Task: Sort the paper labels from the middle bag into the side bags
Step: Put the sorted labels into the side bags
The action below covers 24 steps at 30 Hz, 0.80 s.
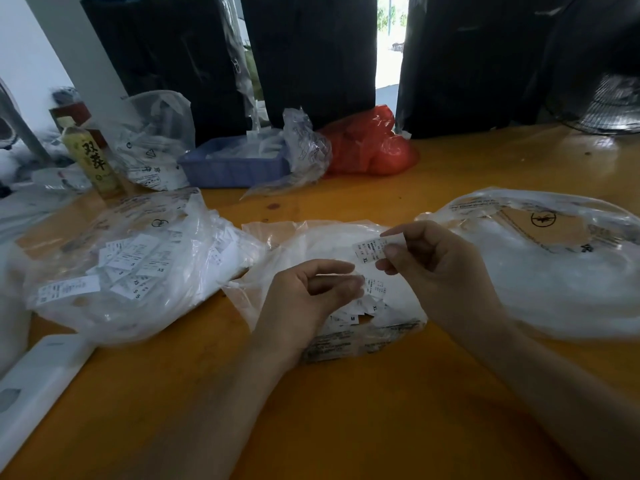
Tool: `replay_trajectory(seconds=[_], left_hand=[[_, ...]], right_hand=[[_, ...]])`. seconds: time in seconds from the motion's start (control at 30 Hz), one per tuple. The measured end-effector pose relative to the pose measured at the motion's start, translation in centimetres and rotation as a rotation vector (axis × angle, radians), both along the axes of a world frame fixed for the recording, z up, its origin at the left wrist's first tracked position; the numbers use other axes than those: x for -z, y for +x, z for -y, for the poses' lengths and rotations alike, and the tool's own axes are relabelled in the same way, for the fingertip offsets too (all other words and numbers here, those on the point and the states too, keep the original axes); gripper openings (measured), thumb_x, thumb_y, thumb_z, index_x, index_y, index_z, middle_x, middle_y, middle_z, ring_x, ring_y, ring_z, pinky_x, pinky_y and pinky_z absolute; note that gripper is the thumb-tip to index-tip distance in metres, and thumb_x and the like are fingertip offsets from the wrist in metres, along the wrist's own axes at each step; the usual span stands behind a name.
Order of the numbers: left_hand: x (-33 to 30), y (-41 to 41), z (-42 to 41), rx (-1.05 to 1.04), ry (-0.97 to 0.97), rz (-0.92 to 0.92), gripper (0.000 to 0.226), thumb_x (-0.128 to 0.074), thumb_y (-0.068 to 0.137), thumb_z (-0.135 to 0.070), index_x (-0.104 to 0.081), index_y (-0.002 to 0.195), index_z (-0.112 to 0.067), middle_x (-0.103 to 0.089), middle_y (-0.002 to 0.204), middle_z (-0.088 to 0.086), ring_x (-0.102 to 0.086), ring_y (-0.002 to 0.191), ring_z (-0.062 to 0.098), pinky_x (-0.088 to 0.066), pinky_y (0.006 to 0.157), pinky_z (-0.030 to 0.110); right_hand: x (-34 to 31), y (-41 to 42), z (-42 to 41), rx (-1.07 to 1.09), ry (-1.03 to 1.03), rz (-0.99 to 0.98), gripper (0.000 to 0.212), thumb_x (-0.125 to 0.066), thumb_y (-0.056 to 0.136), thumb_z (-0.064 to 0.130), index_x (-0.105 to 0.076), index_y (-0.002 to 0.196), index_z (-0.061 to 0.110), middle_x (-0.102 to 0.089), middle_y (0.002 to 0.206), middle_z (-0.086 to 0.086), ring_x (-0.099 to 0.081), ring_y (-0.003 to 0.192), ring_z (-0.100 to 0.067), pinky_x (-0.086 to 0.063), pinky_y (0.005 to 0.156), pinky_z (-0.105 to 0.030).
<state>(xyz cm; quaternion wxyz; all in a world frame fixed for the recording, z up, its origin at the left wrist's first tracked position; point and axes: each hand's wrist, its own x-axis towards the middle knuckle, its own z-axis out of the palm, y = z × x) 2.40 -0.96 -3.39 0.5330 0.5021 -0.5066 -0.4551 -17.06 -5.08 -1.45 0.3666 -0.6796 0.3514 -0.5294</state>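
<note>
Right hand (433, 261): pinches XL label (372, 249), frame centre. Left hand (311, 292): loosely curled, empty. Read size, then drop into right bag (554, 258).

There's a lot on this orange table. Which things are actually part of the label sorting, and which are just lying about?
Part of the job:
- white paper label marked XL, pinched by the right hand
- left hand, holding nothing
- clear plastic middle bag
- clear left bag of labels
- clear right bag

Lying about:
- yellow drink bottle
- blue plastic tray
- red plastic bag
- black fan
</note>
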Motion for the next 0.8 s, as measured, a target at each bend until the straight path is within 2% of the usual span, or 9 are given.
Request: replay_trajectory(seconds=[0.1, 0.23, 0.4, 0.47, 0.57, 0.8], left_hand=[[0.10, 0.06, 0.05, -0.005, -0.014, 0.118, 0.025, -0.087, 0.087, -0.021, -0.077, 0.109, -0.019, -0.084, 0.100, -0.002, -0.080, 0.099, 0.014, -0.061, 0.088, 0.024], [0.21, 0.09, 0.12, -0.024, -0.023, 0.188, 0.022, -0.087, 0.087, -0.021, -0.078, 0.107, -0.017, -0.083, 0.096, -0.002, -0.080, 0.094, 0.014, -0.061, 0.082, 0.023], [0.36, 0.14, 0.03, 0.000, -0.024, 0.254, 0.019, -0.084, 0.090, -0.024, -0.077, 0.105, -0.016, -0.083, 0.099, -0.005, -0.079, 0.097, 0.013, -0.062, 0.092, 0.039], [0.31, 0.10, 0.01, -0.007, -0.029, 0.273, 0.027, -0.084, 0.090, -0.026, -0.076, 0.114, -0.014, -0.083, 0.099, -0.005, -0.079, 0.097, 0.013, -0.061, 0.095, 0.044], [0.29, 0.05, -0.05, -0.015, -0.038, 0.301, 0.042, -0.083, 0.091, -0.029, -0.073, 0.128, -0.015, -0.083, 0.102, -0.004, -0.078, 0.099, 0.013, -0.060, 0.099, 0.046], [0.53, 0.39, 0.04, 0.010, -0.044, 0.253, 0.036, -0.084, 0.090, -0.017, -0.074, 0.124, -0.019, -0.083, 0.105, -0.003, -0.079, 0.100, 0.015, -0.061, 0.097, 0.048]], right_hand=[[-0.07, 0.04, -0.40, -0.006, -0.119, -0.111, 0.023, -0.065, 0.097, 0.011, -0.067, 0.102, 0.034, -0.074, 0.089, 0.016, -0.074, 0.084, -0.004, -0.058, 0.076, -0.017], [-0.01, 0.23, -0.62, 0.015, -0.165, -0.194, 0.025, -0.066, 0.097, 0.014, -0.066, 0.101, 0.039, -0.073, 0.091, 0.020, -0.073, 0.086, -0.004, -0.059, 0.074, -0.021], [0.08, 0.31, -0.77, 0.016, -0.170, -0.222, 0.022, -0.066, 0.097, 0.016, -0.066, 0.103, 0.037, -0.073, 0.092, 0.019, -0.072, 0.088, -0.003, -0.059, 0.078, -0.024], [0.08, 0.36, -0.82, 0.014, -0.180, -0.245, 0.023, -0.066, 0.097, 0.014, -0.066, 0.104, 0.037, -0.073, 0.090, 0.017, -0.072, 0.089, -0.002, -0.059, 0.079, -0.024], [0.04, 0.55, -0.92, 0.010, -0.209, -0.285, 0.029, -0.067, 0.096, 0.011, -0.064, 0.103, 0.039, -0.071, 0.092, 0.020, -0.070, 0.090, 0.000, -0.058, 0.081, -0.022], [-0.03, 0.53, -0.85, 0.018, -0.250, -0.319, 0.031, -0.069, 0.095, 0.009, -0.063, 0.102, 0.039, -0.069, 0.095, 0.024, -0.068, 0.094, 0.000, -0.056, 0.085, -0.020]])
